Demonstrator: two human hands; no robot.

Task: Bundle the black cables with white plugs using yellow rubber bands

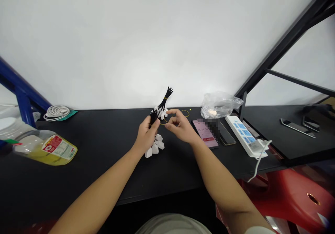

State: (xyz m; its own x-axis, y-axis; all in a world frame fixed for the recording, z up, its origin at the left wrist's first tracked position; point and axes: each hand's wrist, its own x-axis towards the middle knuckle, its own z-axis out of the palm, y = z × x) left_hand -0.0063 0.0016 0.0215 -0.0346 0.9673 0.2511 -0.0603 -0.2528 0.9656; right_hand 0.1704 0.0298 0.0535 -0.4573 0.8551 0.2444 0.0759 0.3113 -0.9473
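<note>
My left hand [146, 134] is closed around a bundle of thin black strips with white block-like ends [155, 147]. Its black tips poke up above the fingers, and the white ends hang below over the table. Thumb and forefinger of my right hand [181, 126] pinch a thin yellow rubber band [162, 124], stretched between the two hands beside the bundle. Just behind them, a second bundle of black strips [164, 103] leans with its white ends down and a yellow band round its middle. Another yellow rubber band [186, 112] lies on the table behind my right hand.
On the black table [104, 136], a bottle of yellow liquid [56, 148] and a coiled white cable [57, 112] are left. To the right lie a lit phone [204, 133], a dark phone [227, 134], a clear plastic bag [220, 103] and a power strip [244, 136]. A red stool [290, 195] stands below.
</note>
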